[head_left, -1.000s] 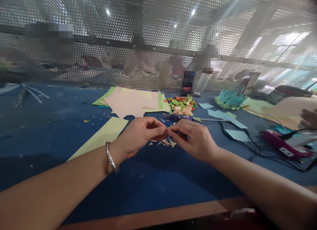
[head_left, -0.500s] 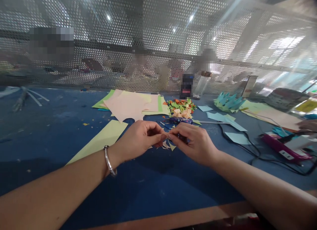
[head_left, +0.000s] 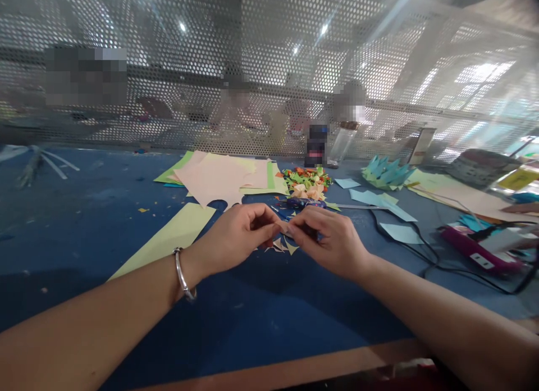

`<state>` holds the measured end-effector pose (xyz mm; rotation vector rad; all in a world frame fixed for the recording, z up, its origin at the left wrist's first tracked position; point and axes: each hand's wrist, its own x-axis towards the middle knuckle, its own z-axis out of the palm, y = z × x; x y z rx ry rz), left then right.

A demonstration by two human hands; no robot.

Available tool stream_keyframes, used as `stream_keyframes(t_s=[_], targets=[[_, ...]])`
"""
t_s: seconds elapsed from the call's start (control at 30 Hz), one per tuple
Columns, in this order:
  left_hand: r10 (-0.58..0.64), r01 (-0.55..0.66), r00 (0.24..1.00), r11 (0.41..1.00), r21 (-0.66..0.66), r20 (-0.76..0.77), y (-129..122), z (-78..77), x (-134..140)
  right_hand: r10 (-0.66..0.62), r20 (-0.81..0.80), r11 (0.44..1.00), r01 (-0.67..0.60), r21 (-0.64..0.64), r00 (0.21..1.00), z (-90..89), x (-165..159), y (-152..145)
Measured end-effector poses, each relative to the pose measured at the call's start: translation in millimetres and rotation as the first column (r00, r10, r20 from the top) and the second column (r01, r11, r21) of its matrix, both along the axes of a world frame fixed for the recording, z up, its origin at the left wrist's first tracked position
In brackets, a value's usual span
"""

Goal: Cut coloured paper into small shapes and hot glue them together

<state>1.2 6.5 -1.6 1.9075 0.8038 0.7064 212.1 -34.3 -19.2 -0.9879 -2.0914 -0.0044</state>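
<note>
Between my two hands is a small pale pink piece of paper [head_left: 285, 228], pinched at both ends by fingers and thumbs. My left hand [head_left: 244, 229], with a silver bangle [head_left: 182, 274] at its wrist, is closed on the left end. The right end is in the closed fingertips of my right hand [head_left: 330, 232]. Fingers hide most of the paper's shape. Pointed paper scraps [head_left: 289, 245] lie on the blue table just below my fingertips. Behind my right hand lies a dark blue patterned glue gun or similar tool [head_left: 305, 203], partly covered.
Pink and green paper sheets [head_left: 214, 174] and a yellow-green strip [head_left: 168, 239] lie left. Beyond my hands is a pile of small folded paper pieces [head_left: 307, 180]. To the right are a blue paper flower [head_left: 387, 172], a magenta power strip [head_left: 480, 248] and black cable. Perforated metal panel [head_left: 273, 54] rises behind.
The fingertips have drawn slightly apart, so more of the pink paper shows between them. Both hands otherwise stay in nearly the same place; the view shifts slightly.
</note>
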Motion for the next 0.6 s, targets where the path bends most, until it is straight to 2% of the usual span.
stream_keyframes(t_s=[0.23,0.47,0.6], targets=[[0.13,-0.056,0.963,0.953,-0.297,0.236,-6,-2.0,5,-0.041,0.028,0.996,0.038,0.083,0.999,-3.7,1,0],[0.276,-0.11,0.91,0.879,-0.463,0.309,-15,2.7,12,-0.091,0.144,0.983,0.066,0.174,0.985,-4.8,2,-1],[0.292,-0.099,0.891,0.873,-0.478,0.347,-17,3.6,14,-0.118,0.181,0.976,0.079,0.205,0.976,-3.8,1,-2]])
